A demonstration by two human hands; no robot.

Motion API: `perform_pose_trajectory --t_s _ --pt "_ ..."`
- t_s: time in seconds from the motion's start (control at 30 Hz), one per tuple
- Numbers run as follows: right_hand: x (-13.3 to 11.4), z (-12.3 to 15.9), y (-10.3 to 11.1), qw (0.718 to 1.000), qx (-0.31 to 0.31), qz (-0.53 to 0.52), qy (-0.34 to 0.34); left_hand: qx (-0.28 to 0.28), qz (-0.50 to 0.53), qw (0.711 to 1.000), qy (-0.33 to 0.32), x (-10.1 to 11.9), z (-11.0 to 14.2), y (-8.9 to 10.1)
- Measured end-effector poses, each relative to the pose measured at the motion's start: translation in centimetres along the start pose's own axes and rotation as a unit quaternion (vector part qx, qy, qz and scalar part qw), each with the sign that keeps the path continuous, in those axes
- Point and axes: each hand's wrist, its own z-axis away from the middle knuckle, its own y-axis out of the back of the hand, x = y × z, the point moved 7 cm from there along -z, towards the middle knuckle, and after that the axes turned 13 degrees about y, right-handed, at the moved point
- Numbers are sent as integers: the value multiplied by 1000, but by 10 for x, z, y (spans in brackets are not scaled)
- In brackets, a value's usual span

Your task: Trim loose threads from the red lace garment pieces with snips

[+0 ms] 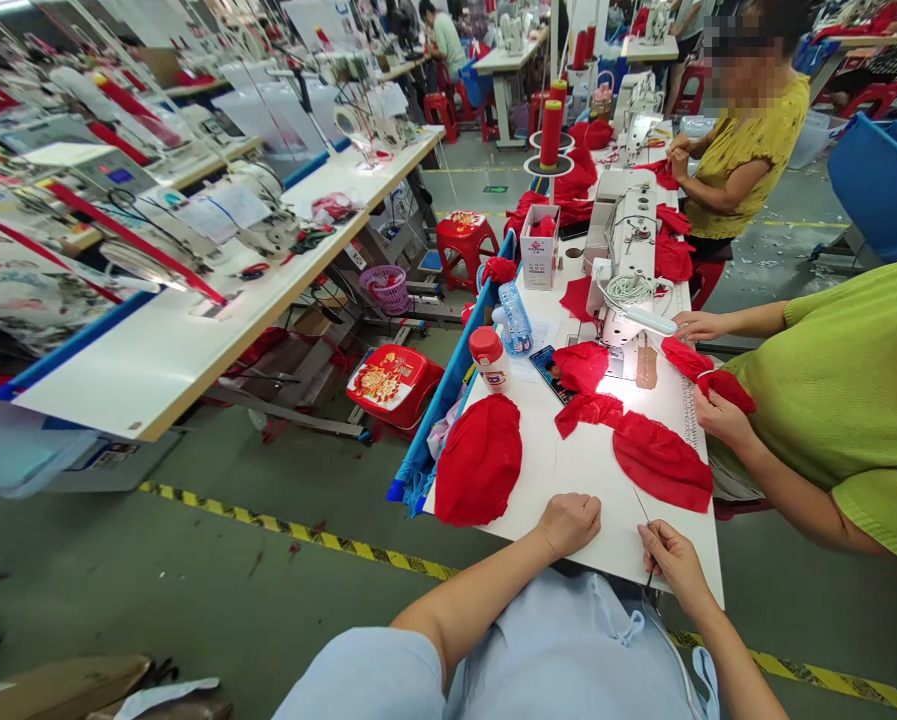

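My left hand (572, 526) rests as a loose fist on the near edge of the white sewing table (545, 480), and nothing shows in it. Pinched in my right hand (671, 560) is a thin dark pointed tool (641, 504), its tip slanting up over the tabletop; its exact kind is unclear. Just beyond that tip lies a red fabric piece (663, 462). A larger rounded red cloth (479, 460) hangs slightly over the left edge. Smaller red pieces (583, 367) lie near the sewing machine (634, 230).
A co-worker in green (853, 410) sits at the right, holding red cloth. A red-capped bottle (488, 360), a blue bottle (516, 318), a phone (550, 374) and a white box (539, 248) stand or lie along the left side. A red stool (394, 388) is on the floor.
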Motion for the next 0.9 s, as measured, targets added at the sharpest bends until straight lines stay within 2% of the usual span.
perform_pose_trajectory --t_s 0.6,0.77,0.9 --pt "2 0 -6 1000 9 -2 -1 38 -7 999 -3 -1 4 3" --pt "21 -3 -5 1000 4 -1 -8 53 -17 998 -9 0 2 -1" --pt "39 -6 -2 999 31 7 6 60 -19 998 -12 -1 1 -7"
